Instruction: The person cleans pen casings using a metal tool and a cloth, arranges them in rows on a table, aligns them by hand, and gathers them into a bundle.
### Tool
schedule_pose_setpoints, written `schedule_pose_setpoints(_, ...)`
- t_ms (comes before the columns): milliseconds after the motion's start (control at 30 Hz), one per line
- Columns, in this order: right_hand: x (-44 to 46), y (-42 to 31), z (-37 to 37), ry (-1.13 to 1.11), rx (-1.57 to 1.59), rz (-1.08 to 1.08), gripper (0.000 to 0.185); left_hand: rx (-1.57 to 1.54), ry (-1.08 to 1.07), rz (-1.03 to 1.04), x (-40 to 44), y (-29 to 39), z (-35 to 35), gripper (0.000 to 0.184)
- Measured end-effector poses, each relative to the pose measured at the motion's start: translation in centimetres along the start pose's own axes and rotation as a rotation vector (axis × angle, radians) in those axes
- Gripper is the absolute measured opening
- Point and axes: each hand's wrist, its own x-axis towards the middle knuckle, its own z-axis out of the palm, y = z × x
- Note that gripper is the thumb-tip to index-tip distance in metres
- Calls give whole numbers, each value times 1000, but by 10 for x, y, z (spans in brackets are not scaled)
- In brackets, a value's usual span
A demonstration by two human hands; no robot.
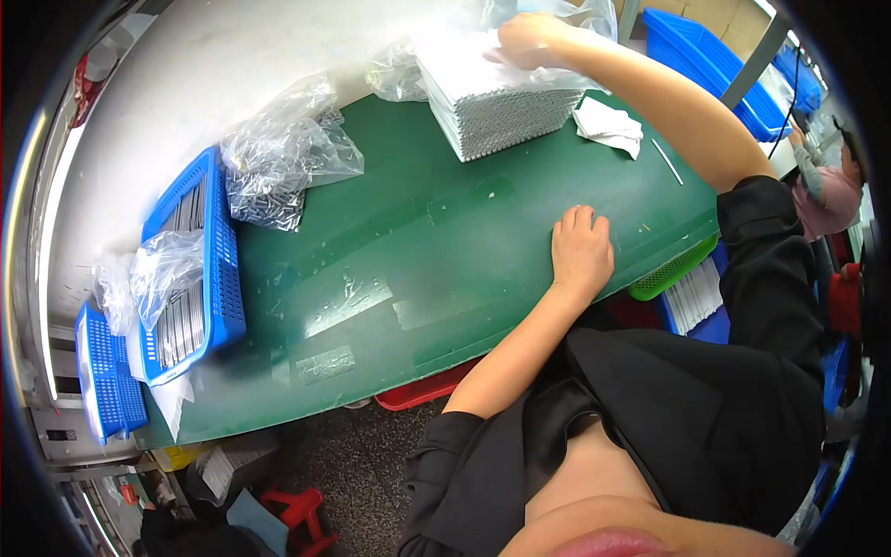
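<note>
My left hand (pixel 582 249) rests palm down on the green table mat (pixel 445 232), its fingers loosely bent and slightly apart, with nothing visible in it. Farther away, my right hand (pixel 531 41) is closed at the top of a tall white stack (pixel 510 119) of thin, ridged-edged pieces. Clear plastic (pixel 594 17) lies around that hand; what its fingers grip is hidden. Beside the stack are a folded white cloth or paper (pixel 609 128) and a thin white stick (pixel 666 161).
A clear bag of small metal parts (pixel 278 176) lies at left, next to a blue basket (pixel 225 278) holding metal strips. Another blue basket (pixel 113 371) stands beyond it. A large blue bin (pixel 696 56) is at upper right, near another person (pixel 826 190). Below the table edge is a green basket (pixel 673 269).
</note>
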Motion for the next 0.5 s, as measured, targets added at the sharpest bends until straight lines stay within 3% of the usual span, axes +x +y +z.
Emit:
schedule_pose_setpoints(100,-4,15,-4,-169,38,253,83,-12,10,-7,-1,0,1,20)
schedule_pose_setpoints(200,14,54,37,-75,128,244,105,-11,11,-13,0,1,2,19)
schedule_pose_setpoints(300,8,37,22,-169,200,384,112,-3,5,-17,-4,5,3,19)
schedule_pose_setpoints(333,25,52,49,-98,295,380,114,6,9,-13,-1,4,2,19)
schedule_pose_setpoints(433,45,40,39,-230,289,286,111,4,5,-10,-2,4,2,20)
schedule_pose_setpoints(500,47,18,34,-195,394,196,93,-3,11,-15,-2,4,2,21)
